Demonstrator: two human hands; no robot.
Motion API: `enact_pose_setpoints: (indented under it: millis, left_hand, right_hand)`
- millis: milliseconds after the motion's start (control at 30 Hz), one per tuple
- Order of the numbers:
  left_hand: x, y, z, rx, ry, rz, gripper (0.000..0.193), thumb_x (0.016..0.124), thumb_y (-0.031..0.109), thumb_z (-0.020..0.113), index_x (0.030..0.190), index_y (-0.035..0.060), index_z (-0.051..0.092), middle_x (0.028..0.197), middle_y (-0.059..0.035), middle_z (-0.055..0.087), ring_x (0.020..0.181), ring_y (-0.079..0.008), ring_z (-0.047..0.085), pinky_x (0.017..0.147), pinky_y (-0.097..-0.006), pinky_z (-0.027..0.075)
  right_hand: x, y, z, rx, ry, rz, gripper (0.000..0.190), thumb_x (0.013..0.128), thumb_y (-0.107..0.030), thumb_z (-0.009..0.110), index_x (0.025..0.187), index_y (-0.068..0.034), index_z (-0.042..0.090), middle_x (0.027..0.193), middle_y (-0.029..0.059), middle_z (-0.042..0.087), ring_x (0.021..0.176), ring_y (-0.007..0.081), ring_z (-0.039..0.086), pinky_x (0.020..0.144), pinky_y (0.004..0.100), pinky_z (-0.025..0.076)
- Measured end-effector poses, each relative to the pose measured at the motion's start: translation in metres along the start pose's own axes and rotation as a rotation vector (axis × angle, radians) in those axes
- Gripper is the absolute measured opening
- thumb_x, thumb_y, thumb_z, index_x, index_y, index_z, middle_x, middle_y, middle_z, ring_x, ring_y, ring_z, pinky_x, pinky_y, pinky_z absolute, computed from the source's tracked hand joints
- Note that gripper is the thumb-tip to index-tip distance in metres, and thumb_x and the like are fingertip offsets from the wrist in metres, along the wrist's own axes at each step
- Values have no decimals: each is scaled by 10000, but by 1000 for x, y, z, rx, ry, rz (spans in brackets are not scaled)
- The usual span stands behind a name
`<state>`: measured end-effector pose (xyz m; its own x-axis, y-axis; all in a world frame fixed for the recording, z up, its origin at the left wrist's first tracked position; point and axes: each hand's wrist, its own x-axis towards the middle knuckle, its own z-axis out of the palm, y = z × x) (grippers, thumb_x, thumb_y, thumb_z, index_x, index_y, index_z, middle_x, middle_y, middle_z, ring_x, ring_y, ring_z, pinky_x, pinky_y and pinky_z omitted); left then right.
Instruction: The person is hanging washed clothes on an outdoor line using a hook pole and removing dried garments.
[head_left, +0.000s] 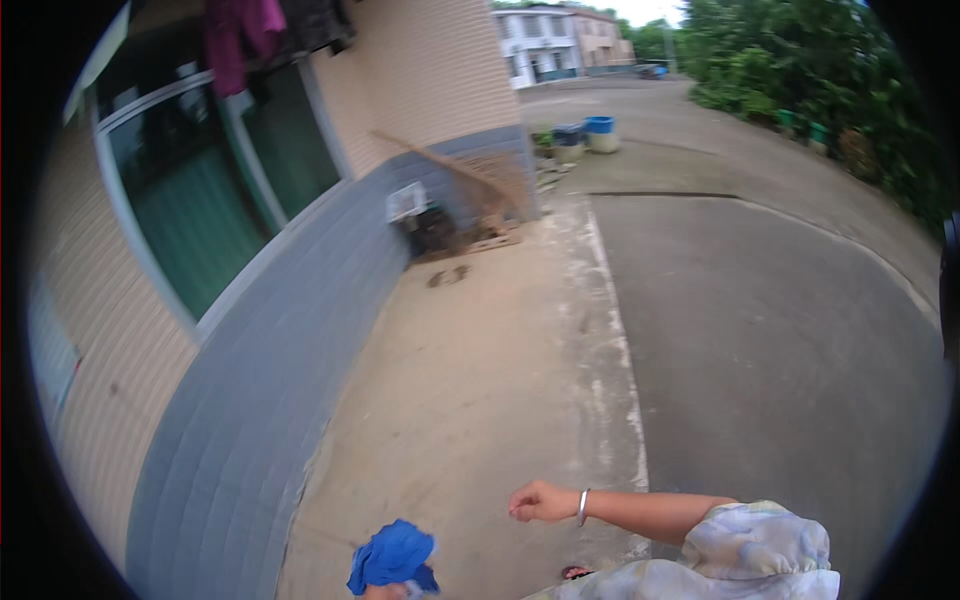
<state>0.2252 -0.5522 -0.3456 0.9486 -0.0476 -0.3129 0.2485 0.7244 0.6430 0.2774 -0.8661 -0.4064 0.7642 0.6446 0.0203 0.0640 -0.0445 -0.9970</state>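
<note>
At the bottom of the view my left hand (386, 592) grips a crumpled blue cloth (394, 553). Most of that hand is hidden below the cloth and cut off by the frame's edge. My right hand (541, 501), with a silver bangle at its wrist, hangs over the concrete walkway (465, 390). Its fingers are curled in, and nothing shows in them. A light patterned sleeve (757, 536) covers my right upper arm. Part of my sandalled foot (577, 572) shows beneath.
A tiled wall with a grey lower band (277, 330) and a window (217, 187) runs along the left. At its far corner stand a broom (480, 176) and a dark container (435, 229). The walkway's edge (619, 337) borders paved ground (750, 337). Blue-topped bins (600, 135) stand beyond.
</note>
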Motion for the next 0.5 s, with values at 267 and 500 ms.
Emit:
enact_pose_setpoints:
  millis: [267, 500]
  left_hand:
    - [-127, 34, -114, 23, -15, 135, 534, 724, 196, 640, 1200, 63, 440, 1110, -65, 541, 1002, -222, 521, 808, -407, 453]
    - [-196, 36, -184, -399, 25, 223, 496, 812, 390, 543, 1185, 77, 448, 1079, -86, 555, 859, -201, 554, 685, -331, 463]
  right_hand:
    - [91, -26, 134, 427, -242, 387, 184, 827, -183, 555, 950, -48, 574, 865, 41, 601, 769, 137, 580, 695, 288, 489]
    - [141, -70, 314, 721, -851, 496, 609, 814, -345, 581, 1295, -90, 308, 1226, 79, 431, 1105, 209, 451, 863, 419, 422]
